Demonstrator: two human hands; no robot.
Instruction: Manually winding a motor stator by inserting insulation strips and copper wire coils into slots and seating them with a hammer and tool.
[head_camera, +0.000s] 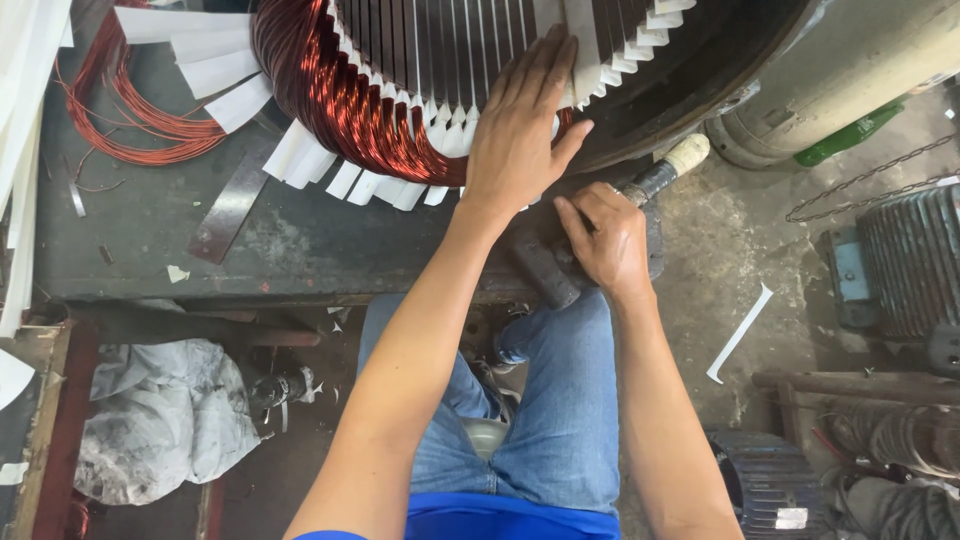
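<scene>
A large motor stator (470, 50) lies on a dark metal bench (300, 240), with copper windings (330, 90) bulging from its end and white insulation paper strips (310, 160) sticking out between the slots. My left hand (520, 125) rests flat, fingers spread, on the winding and slot edge. My right hand (605, 240) grips a hammer (640, 185) with a dark head and pale handle end, held low against the bench edge just right of the left wrist.
A loose coil of copper wire (130, 110) lies at the bench's left. A flat metal strip (230, 205) rests on the bench. White rags (160, 410) sit below left. A finned motor housing (910, 260), a chain and a white paper strip (740, 335) lie on the floor right.
</scene>
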